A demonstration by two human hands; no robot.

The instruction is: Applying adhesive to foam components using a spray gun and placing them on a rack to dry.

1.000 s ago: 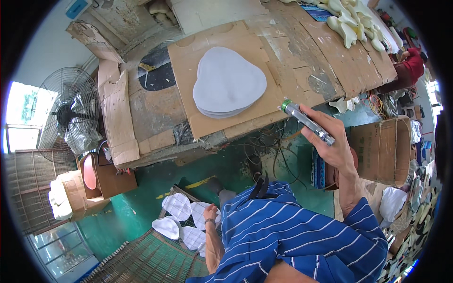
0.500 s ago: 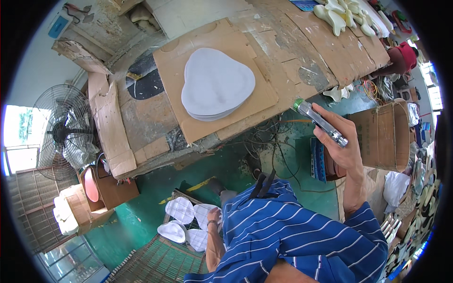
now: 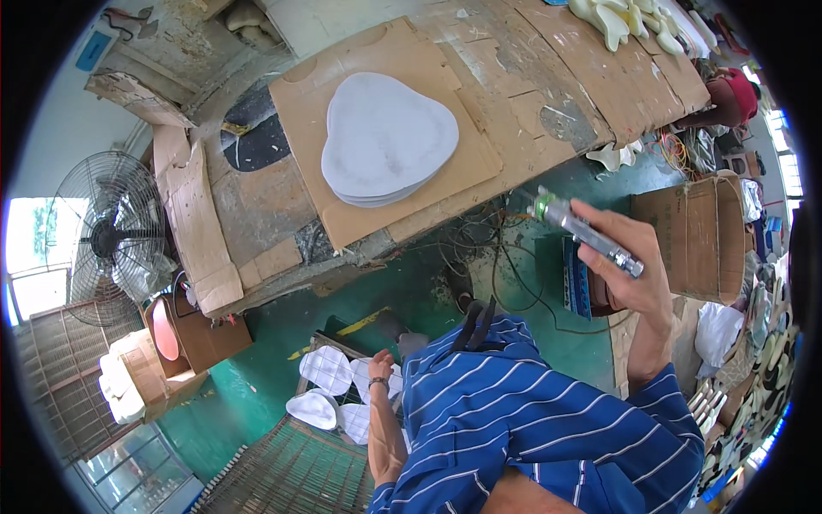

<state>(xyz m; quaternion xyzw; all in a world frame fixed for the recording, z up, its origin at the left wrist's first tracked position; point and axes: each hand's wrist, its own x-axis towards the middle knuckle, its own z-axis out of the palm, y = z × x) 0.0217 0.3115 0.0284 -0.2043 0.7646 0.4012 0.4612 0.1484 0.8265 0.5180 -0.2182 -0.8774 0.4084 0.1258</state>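
My right hand is closed round a silver spray gun with a green ring at its nozzle. It is held off the front edge of the workbench, its nozzle end toward the bench. On a brown cardboard sheet lies a stack of white rounded three-lobed pads; neither hand touches it. Low at my left side, my left hand hangs over a wire rack, close to several similar white pads lying there. Its fingers are too small and foreshortened to make out.
The cardboard-covered workbench fills the far side, with cream moulded forms at its right end. A caged fan stands left. An open carton stands right, and hoses hang below the bench edge. Farther right is another person.
My right hand has moved slightly right and down with the spray gun. My left hand has shifted up and left over the rack. The bench sits a little higher in view.
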